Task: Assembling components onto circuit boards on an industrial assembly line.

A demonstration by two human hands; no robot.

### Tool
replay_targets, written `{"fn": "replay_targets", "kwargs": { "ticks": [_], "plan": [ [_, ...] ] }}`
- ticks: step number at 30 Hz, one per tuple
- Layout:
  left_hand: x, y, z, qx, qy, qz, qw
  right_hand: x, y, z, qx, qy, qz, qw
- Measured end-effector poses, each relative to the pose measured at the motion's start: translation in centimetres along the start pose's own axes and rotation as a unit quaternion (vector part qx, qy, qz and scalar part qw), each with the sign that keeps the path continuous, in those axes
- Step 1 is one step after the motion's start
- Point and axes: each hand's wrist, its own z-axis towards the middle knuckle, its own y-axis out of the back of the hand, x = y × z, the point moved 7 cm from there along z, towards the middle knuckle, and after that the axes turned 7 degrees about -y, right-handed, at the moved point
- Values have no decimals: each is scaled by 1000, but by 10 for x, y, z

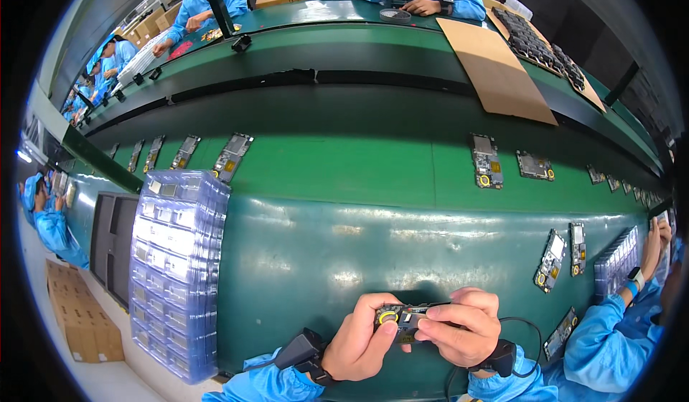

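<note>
Low in the middle of the head view, my left hand [362,337] grips the left end of a small circuit board [388,317] that has a yellow ring on it. My right hand [463,326] is closed over the board's right end, its thumb and fingertips pressed together on it. Whether a small separate part is between those fingertips is hidden. The board is held just above the dark green worktop [316,258], near its front edge. Both wrists carry black strapped devices, and a thin black cable runs by the right one.
A tall stack of clear plastic trays [176,258] stands at left. Circuit boards lie on the green belt [344,165], such as one board [486,160] right of centre. Two boards [550,260] lie on the worktop at right. A co-worker's arm [617,330] reaches in beside another tray stack [616,262].
</note>
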Motion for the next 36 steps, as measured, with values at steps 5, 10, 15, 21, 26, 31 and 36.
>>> {"fn": "replay_targets", "kwargs": {
  "ticks": [5,10,15,21,26,31,36],
  "plan": [
    [0,-1,0,-8,7,-13,1000,2,4,1,-6,-8,12,1000],
    [0,-1,0,-5,5,-11,1000,0,2,1,-3,-11,4,1000],
    [0,-2,1,-7,0,-17,1000,0,3,2,-5,-10,16,1000],
    [1,-3,0,-13,-2,-32,999,1,2,0,-9,-5,0,1000],
    [2,0,0,-54,-1,40,998,4,0,0,-22,5,-10,1000],
    [-2,3,-1,-73,-19,83,994,7,-3,2,-13,3,-6,1000],
    [3,4,-2,-89,-16,71,993,6,-3,4,-23,-10,2,1000]
  ]
}}
